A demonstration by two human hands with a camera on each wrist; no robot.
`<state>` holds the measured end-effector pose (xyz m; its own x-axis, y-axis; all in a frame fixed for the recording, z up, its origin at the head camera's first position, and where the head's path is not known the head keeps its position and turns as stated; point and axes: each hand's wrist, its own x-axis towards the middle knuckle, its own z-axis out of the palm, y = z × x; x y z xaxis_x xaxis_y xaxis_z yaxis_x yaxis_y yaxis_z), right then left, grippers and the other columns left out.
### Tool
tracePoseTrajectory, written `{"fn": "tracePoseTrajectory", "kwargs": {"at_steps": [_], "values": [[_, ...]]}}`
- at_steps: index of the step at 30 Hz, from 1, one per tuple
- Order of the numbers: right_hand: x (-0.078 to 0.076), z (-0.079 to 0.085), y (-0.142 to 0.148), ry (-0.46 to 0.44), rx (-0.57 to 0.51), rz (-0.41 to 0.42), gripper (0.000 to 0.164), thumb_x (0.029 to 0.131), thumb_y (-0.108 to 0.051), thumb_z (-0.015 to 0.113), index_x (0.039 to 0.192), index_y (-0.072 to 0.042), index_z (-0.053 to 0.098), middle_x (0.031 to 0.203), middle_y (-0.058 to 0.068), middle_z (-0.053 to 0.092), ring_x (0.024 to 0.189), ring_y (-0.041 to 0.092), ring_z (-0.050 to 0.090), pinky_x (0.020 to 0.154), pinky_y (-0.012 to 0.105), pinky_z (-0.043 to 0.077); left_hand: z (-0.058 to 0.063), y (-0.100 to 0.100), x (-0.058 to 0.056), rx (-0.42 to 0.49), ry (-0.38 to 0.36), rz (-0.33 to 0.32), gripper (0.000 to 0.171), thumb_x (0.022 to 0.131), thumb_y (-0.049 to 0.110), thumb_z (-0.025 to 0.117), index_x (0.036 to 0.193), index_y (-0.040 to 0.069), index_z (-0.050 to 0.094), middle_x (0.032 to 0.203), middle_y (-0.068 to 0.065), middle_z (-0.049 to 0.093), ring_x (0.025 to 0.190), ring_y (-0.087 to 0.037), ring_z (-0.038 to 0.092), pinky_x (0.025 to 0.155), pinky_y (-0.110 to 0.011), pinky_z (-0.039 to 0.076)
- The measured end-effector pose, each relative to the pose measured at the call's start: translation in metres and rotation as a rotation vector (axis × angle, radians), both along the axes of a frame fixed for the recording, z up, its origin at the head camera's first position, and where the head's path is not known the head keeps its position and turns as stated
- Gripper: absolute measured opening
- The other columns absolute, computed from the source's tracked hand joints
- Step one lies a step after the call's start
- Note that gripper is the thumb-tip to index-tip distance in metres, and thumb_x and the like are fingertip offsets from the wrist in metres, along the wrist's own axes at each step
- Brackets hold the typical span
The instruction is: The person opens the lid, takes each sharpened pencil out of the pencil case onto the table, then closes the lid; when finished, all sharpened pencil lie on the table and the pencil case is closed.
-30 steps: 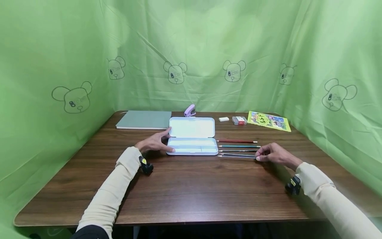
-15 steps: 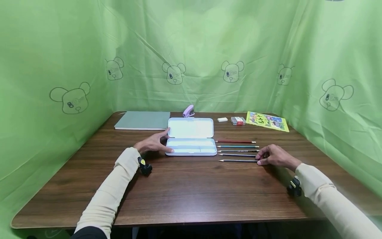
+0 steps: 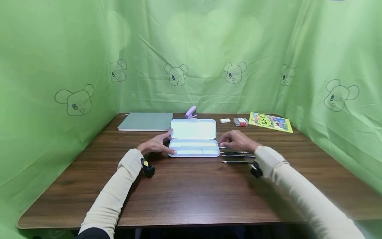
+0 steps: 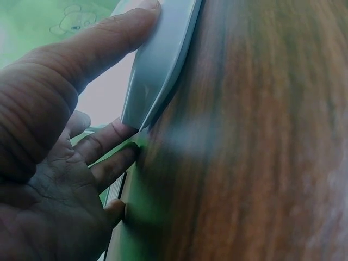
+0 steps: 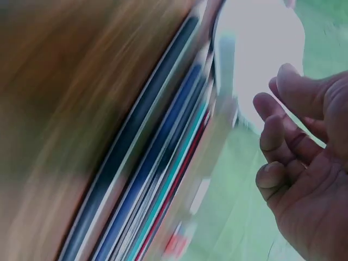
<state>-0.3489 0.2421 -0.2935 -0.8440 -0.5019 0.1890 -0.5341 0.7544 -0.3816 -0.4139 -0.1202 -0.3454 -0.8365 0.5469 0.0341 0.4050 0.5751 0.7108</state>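
A pale blue pencil case lies with its lid raised on the table, its compartments showing. My left hand holds it by the left end, thumb on the front rim and fingers at the side. Just right of the case, my right hand hovers over the pencils, fingers loosely bent and nothing seen between them. Beneath it are a red pencil, a teal pencil and darker ones, side by side. A black pencil lies nearest the front, slightly apart. My right hand and sleeve partly hide the row in the head view.
A grey-green book lies at the back left. Behind the case stands a purple stapler. A white eraser, a small clear box and a yellow booklet sit at the back right. Green cloth surrounds the table.
The front black pencil was shifted toward the table's front, apart from the row. My right hand then let go and moved left and back, toward the case. My left hand stays put.
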Motion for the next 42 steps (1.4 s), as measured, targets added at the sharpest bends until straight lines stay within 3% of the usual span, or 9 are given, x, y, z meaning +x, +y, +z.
{"fn": "tracePoseTrajectory", "kwargs": {"at_steps": [3,6,12,18,30,35,42], "values": [[-0.011,-0.005,-0.027,0.017,0.032,0.046,0.022,0.085,-0.009,0.062,0.104,0.0,0.066,0.1,0.012,0.066,0.091,0.025,0.059,0.08,0.04,0.045,0.0,0.001,0.0,-0.007,0.009,0.0,0.116,0.063,0.042,0.081,0.147,0.017,0.005,0.13,-0.01,0.046,0.131,-0.022,0.023,0.106,-0.042,0.015],[-0.02,-0.011,-0.042,-0.019,0.107,0.023,0.024,0.088,-0.01,0.058,0.108,0.002,0.065,0.104,0.012,0.065,0.099,0.026,0.056,0.087,0.041,0.042,0.0,0.001,0.001,-0.014,0.004,0.001,0.116,0.063,0.042,0.081,0.148,0.017,0.005,0.131,-0.01,0.045,0.131,-0.023,0.022,0.107,-0.043,0.014],[-0.027,-0.017,-0.05,-0.134,0.179,-0.022,0.022,0.088,-0.014,0.059,0.105,-0.003,0.068,0.095,0.005,0.066,0.087,0.018,0.057,0.079,0.034,0.045,-0.001,0.0,0.001,-0.015,0.007,-0.012,0.117,0.064,0.043,0.08,0.147,0.014,0.004,0.131,-0.012,0.045,0.131,-0.026,0.022,0.107,-0.045,0.012],[-0.028,-0.017,-0.048,-0.102,0.165,0.026,0.018,0.083,-0.011,0.065,0.098,-0.003,0.07,0.082,0.003,0.064,0.078,0.017,0.056,0.071,0.031,0.045,-0.002,0.0,0.002,0.0,0.008,-0.005,0.115,0.064,0.041,0.081,0.147,0.015,0.005,0.13,-0.012,0.046,0.131,-0.025,0.022,0.107,-0.044,0.012],[-0.027,-0.019,-0.041,-0.061,0.085,-0.005,0.008,0.08,-0.008,0.068,0.086,-0.003,0.069,0.077,0.003,0.064,0.075,0.016,0.056,0.07,0.032,0.046,-0.001,0.001,0.002,0.004,-0.01,-0.018,0.117,0.064,0.041,0.081,0.147,0.015,0.004,0.132,-0.013,0.044,0.132,-0.026,0.02,0.107,-0.044,0.01],[-0.027,-0.019,-0.035,0.008,0.036,-0.016,0.007,0.08,-0.008,0.068,0.086,-0.003,0.07,0.077,0.001,0.065,0.072,0.014,0.055,0.068,0.031,0.045,0.0,0.002,0.002,-0.015,-0.005,-0.006,0.116,0.064,0.041,0.081,0.147,0.016,0.004,0.132,-0.012,0.043,0.131,-0.025,0.022,0.106,-0.045,0.013],[-0.014,-0.004,-0.009,0.016,-0.096,-0.042,0.01,0.082,-0.008,0.067,0.088,-0.001,0.067,0.077,0.003,0.064,0.071,0.017,0.056,0.066,0.032,0.044,0.0,0.001,0.001,-0.008,-0.011,-0.002,0.117,0.063,0.042,0.081,0.147,0.018,0.004,0.131,-0.01,0.045,0.131,-0.023,0.022,0.106,-0.043,0.014]]}}
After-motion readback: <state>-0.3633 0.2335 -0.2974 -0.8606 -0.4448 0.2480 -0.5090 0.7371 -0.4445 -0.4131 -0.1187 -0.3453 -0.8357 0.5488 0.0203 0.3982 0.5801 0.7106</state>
